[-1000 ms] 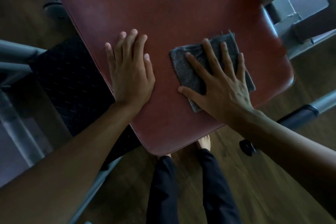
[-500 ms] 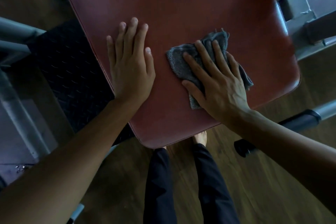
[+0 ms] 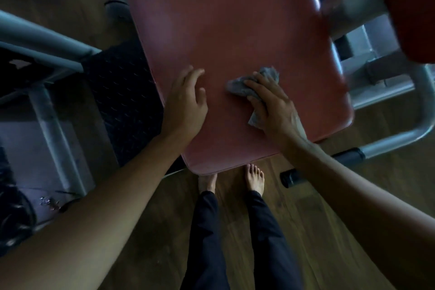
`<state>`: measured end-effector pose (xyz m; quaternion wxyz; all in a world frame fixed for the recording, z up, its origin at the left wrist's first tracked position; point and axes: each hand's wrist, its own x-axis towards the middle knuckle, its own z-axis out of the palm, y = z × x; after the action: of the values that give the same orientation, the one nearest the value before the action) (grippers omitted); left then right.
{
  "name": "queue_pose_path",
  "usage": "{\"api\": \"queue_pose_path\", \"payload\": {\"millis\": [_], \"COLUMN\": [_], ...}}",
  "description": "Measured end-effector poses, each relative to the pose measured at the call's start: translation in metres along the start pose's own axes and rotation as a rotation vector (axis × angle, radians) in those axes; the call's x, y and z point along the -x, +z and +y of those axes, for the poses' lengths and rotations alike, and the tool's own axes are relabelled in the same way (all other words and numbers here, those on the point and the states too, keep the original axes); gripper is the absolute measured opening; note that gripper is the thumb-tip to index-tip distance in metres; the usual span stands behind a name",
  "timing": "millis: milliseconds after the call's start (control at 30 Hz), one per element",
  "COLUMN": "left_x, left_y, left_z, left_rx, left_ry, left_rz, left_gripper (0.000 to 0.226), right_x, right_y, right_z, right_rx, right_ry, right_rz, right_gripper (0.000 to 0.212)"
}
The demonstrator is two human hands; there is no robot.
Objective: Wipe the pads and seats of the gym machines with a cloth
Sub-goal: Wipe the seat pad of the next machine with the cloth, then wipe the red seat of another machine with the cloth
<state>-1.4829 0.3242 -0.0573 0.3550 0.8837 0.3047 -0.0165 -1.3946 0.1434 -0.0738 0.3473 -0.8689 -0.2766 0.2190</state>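
A red padded seat [image 3: 226,30] fills the upper middle of the head view. My right hand [image 3: 270,106] bunches a grey cloth [image 3: 237,86] against the pad near its front right part, fingers curled over it. To the left of the cloth, my left hand [image 3: 188,101] rests on the pad near its left edge, fingers slightly bent, holding nothing. Part of the cloth is hidden under my right palm.
Grey metal frame tubes [image 3: 400,134] run at the right, and another frame [image 3: 47,42] stands at the left. A black textured footplate [image 3: 122,92] lies left of the seat. Another red pad [image 3: 409,7] sits at the top right. My bare feet [image 3: 254,179] stand on the wooden floor.
The flat cloth has been gathered into a bunch under my right hand. My left hand's fingers have lifted and curled a little. The view has pulled back from the seat.
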Motion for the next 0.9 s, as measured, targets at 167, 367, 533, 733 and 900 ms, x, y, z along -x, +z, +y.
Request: {"api": "queue_pose_path", "payload": {"millis": [167, 367, 533, 733, 900], "left_x": [0.066, 0.169, 0.265, 0.403, 0.553], "left_y": [-0.08, -0.169, -0.219, -0.248, -0.24], "left_z": [0.066, 0.128, 0.14, 0.115, 0.091], "left_rx": [0.143, 0.258, 0.281, 0.309, 0.304], "left_ry": [-0.156, -0.221, -0.253, -0.399, -0.513], "left_rz": [0.006, 0.101, 0.256, 0.461, 0.673], "left_gripper": [0.031, 0.025, 0.023, 0.022, 0.028], "right_x": [0.039, 0.094, 0.135, 0.211, 0.32], "right_y": [-0.066, -0.138, -0.158, -0.129, -0.087], "right_z": [-0.081, -0.18, -0.253, -0.328, -0.369], "right_rx": [-0.097, -0.12, -0.126, -0.087, -0.096], "right_ry": [0.004, -0.172, -0.336, -0.507, -0.696], "right_rz": [-0.088, -0.17, -0.297, -0.511, -0.682], "right_gripper": [0.036, 0.036, 0.037, 0.037, 0.037]}}
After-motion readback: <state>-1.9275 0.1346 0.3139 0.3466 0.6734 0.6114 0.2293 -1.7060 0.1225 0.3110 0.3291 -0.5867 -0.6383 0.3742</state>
